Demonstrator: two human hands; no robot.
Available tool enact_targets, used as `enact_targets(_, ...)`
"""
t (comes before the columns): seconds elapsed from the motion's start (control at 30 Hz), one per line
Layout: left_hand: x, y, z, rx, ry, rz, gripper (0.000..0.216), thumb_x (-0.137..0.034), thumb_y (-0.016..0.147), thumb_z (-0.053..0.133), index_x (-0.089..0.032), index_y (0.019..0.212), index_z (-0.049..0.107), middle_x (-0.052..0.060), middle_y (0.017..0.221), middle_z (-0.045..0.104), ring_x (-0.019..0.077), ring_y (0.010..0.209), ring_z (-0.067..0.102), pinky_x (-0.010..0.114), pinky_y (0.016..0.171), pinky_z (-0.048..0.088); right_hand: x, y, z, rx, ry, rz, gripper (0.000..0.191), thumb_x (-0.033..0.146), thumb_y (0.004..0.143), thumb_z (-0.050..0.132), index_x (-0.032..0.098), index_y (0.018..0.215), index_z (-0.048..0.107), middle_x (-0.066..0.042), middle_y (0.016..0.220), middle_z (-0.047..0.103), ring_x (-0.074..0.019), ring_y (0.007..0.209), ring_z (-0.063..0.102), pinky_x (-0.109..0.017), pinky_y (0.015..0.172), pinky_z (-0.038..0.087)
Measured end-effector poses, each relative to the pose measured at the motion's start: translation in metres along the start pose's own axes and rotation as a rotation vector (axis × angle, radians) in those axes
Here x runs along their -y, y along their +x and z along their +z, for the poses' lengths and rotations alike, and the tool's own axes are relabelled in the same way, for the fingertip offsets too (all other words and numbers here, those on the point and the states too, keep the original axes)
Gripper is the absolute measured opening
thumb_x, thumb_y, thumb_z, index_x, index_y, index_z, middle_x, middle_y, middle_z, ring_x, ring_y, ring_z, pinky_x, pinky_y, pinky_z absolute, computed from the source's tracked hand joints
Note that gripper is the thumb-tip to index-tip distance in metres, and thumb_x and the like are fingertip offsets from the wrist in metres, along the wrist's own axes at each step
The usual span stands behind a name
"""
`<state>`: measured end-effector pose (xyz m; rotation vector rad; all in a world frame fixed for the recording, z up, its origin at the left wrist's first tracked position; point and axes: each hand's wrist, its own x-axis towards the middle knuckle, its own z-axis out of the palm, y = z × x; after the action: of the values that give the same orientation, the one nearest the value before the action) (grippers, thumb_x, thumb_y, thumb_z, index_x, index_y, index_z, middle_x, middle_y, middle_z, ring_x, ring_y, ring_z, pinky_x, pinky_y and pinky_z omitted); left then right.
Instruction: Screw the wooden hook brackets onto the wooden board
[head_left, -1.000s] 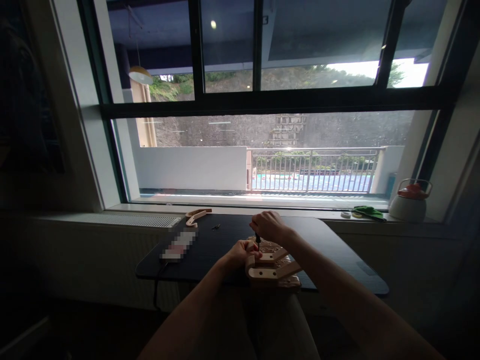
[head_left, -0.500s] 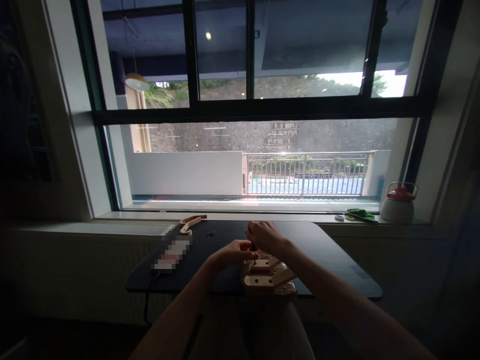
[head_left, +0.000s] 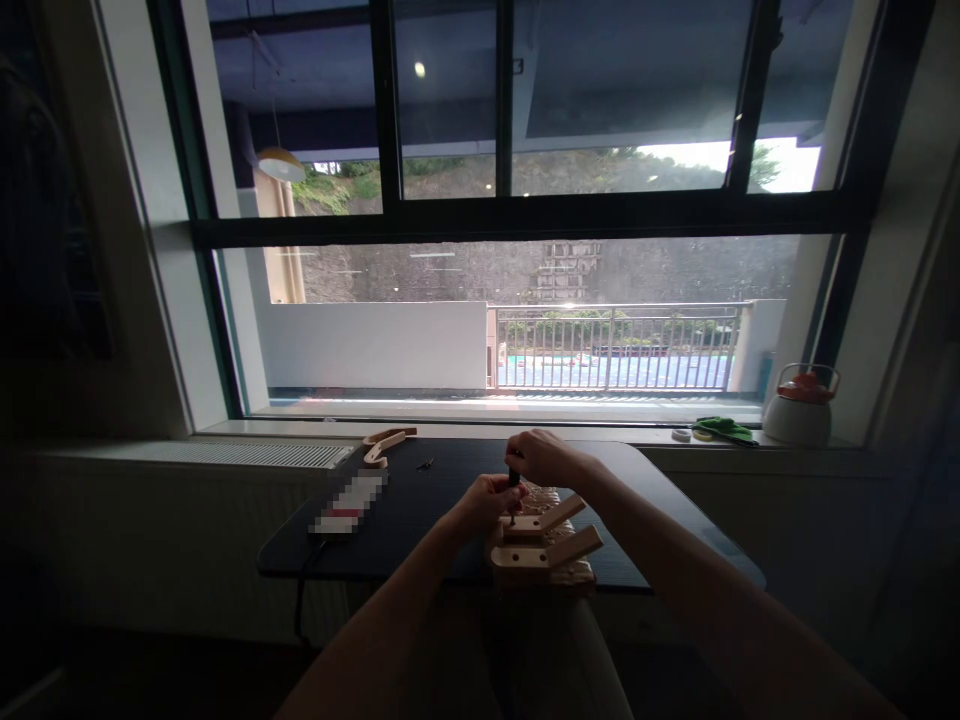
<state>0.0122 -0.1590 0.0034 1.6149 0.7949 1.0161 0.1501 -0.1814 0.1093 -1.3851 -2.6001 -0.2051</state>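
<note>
A light wooden assembly [head_left: 541,548] of stacked curved pieces lies at the near edge of a dark table [head_left: 420,510]. My right hand [head_left: 541,457] is closed round the dark handle of a small screwdriver [head_left: 514,490], held upright with its tip on the top wooden piece. My left hand [head_left: 484,501] is closed against the assembly's left end, fingers curled beside the screwdriver shaft.
A separate curved wooden piece [head_left: 382,443] and a small dark screw [head_left: 426,464] lie at the table's far left. A blurred flat object [head_left: 349,501] lies on the left. On the windowsill stand a white and orange kettle [head_left: 799,405] and a green item [head_left: 721,430].
My right hand has lifted slightly and stands the screwdriver upright over the wooden piece; the left hand shifted closer to the shaft. The camera view moved a little.
</note>
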Motion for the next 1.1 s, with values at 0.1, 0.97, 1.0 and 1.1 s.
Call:
enact_targets(0.1,0.003,0.002,0.003,-0.017,0.009,0.013,0.039,-0.047,0.066,0.068,-0.01,0.078,0.064,0.001,0.059,0.055,0.0099,0.055,0.047,0.024,0.055,0.035,-0.002,0.002,0.004,-0.03,-0.007,0.039,0.033,0.034,0.088,0.041,0.013,0.093,0.066,-0.01,0.087,0.067,-0.0146,0.07,0.059,-0.022,0.057,0.036)
enact_targets(0.97,-0.001,0.0,0.002,0.0,0.113,0.029,0.019,-0.03,0.069,0.06,-0.012,0.075,0.063,-0.003,0.057,0.051,0.0084,0.053,0.038,0.023,0.054,0.03,0.008,-0.005,0.005,-0.076,-0.033,0.021,0.026,0.036,0.085,0.047,0.02,0.099,0.062,-0.007,0.087,0.067,-0.0172,0.076,0.06,-0.025,0.064,0.036)
enact_targets(1.0,0.0,0.0,0.002,0.004,0.114,0.032,0.019,-0.03,0.069,0.06,-0.012,0.075,0.063,-0.003,0.058,0.052,0.0087,0.054,0.039,0.023,0.055,0.031,0.008,-0.006,0.006,-0.076,-0.032,0.021,0.025,0.035,0.086,0.046,0.02,0.098,0.061,-0.007,0.088,0.067,-0.0171,0.078,0.06,-0.024,0.065,0.036)
enact_targets(1.1,0.003,0.0,0.001,0.015,0.125,0.035,0.02,-0.03,0.07,0.059,-0.011,0.076,0.063,-0.002,0.061,0.053,0.0094,0.056,0.041,0.023,0.056,0.031,0.007,-0.006,0.01,-0.082,-0.028,0.052,0.026,0.036,0.086,0.046,0.018,0.1,0.06,-0.007,0.088,0.066,-0.0176,0.078,0.06,-0.024,0.064,0.036)
